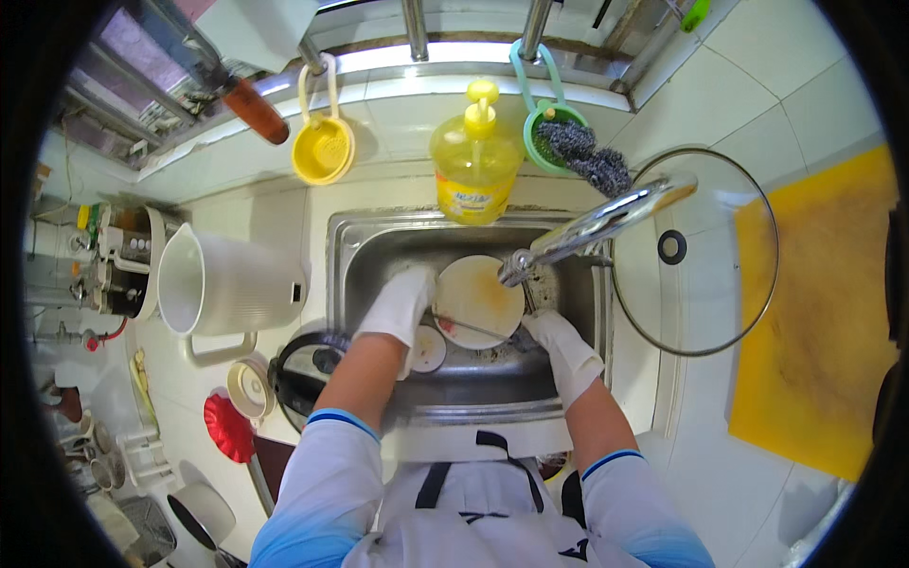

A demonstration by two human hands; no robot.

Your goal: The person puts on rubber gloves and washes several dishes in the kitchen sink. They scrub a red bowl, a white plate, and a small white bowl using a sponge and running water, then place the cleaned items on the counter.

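In the stainless steel sink (461, 394), a round off-white plate (472, 298) bears orange-brown stains and a small red scrap. My left hand (406, 302), in a white rubber glove, is at the plate's left rim; its fingertips are hard to make out. My right hand (563, 348), gloved alike, is by the lower right rim, beside a dark, blurred clump (523, 341) that may be a scouring pad. A thin stick (472, 326), like a chopstick, lies across the plate's lower part. Below the plate, near my left wrist, sits a small white dish (428, 349) with food bits.
A chrome faucet (596, 220) reaches over the plate from the right. Behind the sink stands a yellow dish soap bottle (476, 170). A white pitcher (234, 284) and a black-rimmed lid (305, 376) are at left; a glass lid (696, 284) and yellow cutting board (817, 319) at right.
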